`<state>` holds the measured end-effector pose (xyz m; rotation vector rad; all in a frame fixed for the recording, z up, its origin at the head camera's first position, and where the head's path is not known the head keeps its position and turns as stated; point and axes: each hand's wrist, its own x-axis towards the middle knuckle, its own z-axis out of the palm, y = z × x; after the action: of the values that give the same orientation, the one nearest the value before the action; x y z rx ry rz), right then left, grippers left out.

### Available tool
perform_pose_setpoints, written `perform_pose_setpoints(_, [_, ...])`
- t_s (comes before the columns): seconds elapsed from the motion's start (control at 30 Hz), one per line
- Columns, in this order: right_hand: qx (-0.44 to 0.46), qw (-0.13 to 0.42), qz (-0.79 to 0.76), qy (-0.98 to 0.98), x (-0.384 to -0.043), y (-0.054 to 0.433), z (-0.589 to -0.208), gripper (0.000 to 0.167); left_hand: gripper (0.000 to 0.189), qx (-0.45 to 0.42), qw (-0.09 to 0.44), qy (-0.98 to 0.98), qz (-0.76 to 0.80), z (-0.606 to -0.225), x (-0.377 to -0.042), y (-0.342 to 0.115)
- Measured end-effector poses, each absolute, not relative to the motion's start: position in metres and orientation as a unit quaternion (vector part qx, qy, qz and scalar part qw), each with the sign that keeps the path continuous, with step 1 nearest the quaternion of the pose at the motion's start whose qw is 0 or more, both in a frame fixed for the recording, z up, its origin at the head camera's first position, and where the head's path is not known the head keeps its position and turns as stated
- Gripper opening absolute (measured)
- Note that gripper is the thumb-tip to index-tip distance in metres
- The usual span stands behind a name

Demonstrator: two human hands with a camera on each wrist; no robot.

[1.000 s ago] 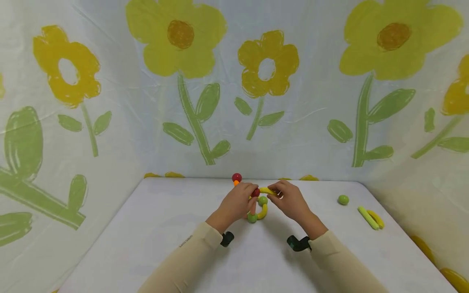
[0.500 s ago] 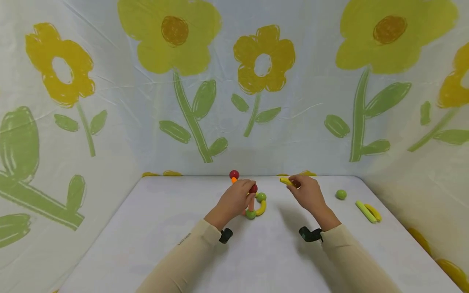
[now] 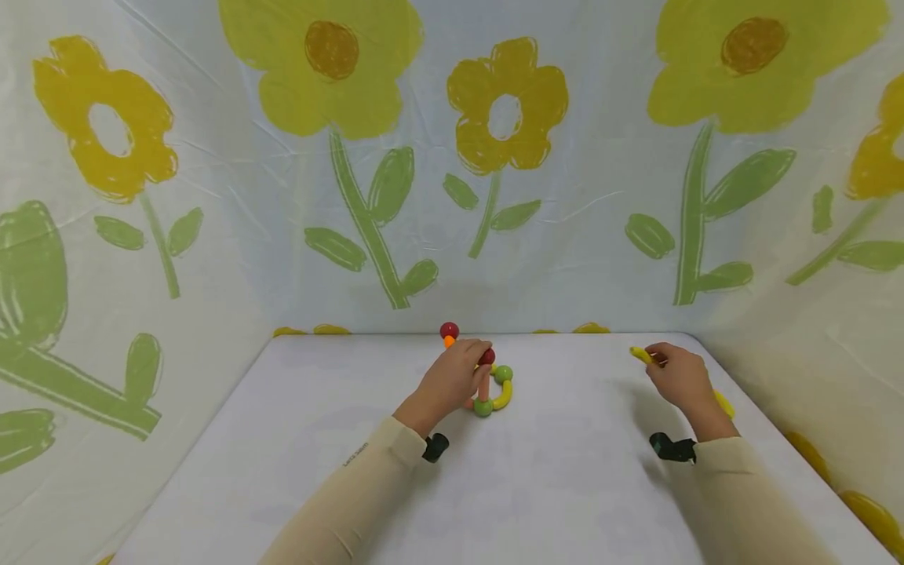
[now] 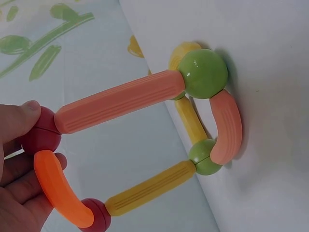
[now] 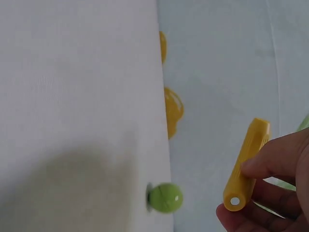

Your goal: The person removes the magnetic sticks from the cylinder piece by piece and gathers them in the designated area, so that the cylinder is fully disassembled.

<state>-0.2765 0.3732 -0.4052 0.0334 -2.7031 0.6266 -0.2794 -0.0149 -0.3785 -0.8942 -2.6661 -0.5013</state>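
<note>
White, the tabletop [image 3: 565, 479] is bearing a stick-and-ball frame [image 4: 120, 102]; the left grip [image 3: 450, 382] is pinching its red upper corner. Well apart, the right grip [image 3: 681, 380] is pinching a raised yellow stick [image 5: 245, 169]; a green ball [image 5: 165, 197] is lying nearby.

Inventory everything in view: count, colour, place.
Upper balls: 2, red, built frame
Base balls: 3, green, frame
Loose ball: 1, green, table
Straight rod: 1, salmon, frame
Curved base rod: 1, salmon, frame
Curved top rod: 1, orange, frame
Remaining rods: 3, yellow, frame
Held rod: 1, yellow, right hand
Loose rod: 1, yellow, table
Table: 1, white, below
Flower backdrop: 1, pale, around
Wrist cameras: 2, black, wrists
Sleeves: 2, beige, forearms
Left hand: 1, grips upper ball
Right hand: 1, pinches held rod
</note>
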Motion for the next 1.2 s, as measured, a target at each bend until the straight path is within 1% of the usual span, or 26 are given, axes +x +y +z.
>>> perform_pose_setpoints(0.27, [-0.086,0.145,0.232,-0.958,-0.262,0.439,-0.413,0.033,0.042,-0.303,0.137,-0.927,-0.174,-0.378,-0.278,-0.015])
perform_pose_setpoints(0.4, [-0.134,0.138,0.234,-0.953,-0.254,0.463,-0.424,0.033,0.042,-0.301,0.135,-0.928,-0.171,-0.378,-0.278,-0.015])
perform_pose_setpoints(0.53, [-0.179,0.119,0.249,-0.944,-0.247,0.48,-0.433,0.036,0.042,-0.302,0.137,-0.927,-0.173,-0.377,-0.277,-0.014])
perform_pose_setpoints(0.67, [-0.21,0.102,0.265,-0.936,-0.243,0.489,-0.439,0.038,0.043,-0.3,0.132,-0.928,-0.174,-0.375,-0.276,-0.013])
perform_pose_setpoints(0.8, [-0.212,0.09,0.261,-0.938,-0.242,0.491,-0.442,0.037,0.042,-0.299,0.132,-0.929,-0.175,-0.375,-0.276,-0.013])
perform_pose_setpoints(1.03, [-0.237,0.016,0.298,-0.924,-0.242,0.488,-0.435,0.042,0.043,-0.289,0.123,-0.933,-0.176,-0.376,-0.278,-0.012])
perform_pose_setpoints(1.2, [-0.223,0.002,0.292,-0.93,-0.241,0.489,-0.434,0.043,0.044,-0.287,0.115,-0.935,-0.175,-0.377,-0.278,-0.011])
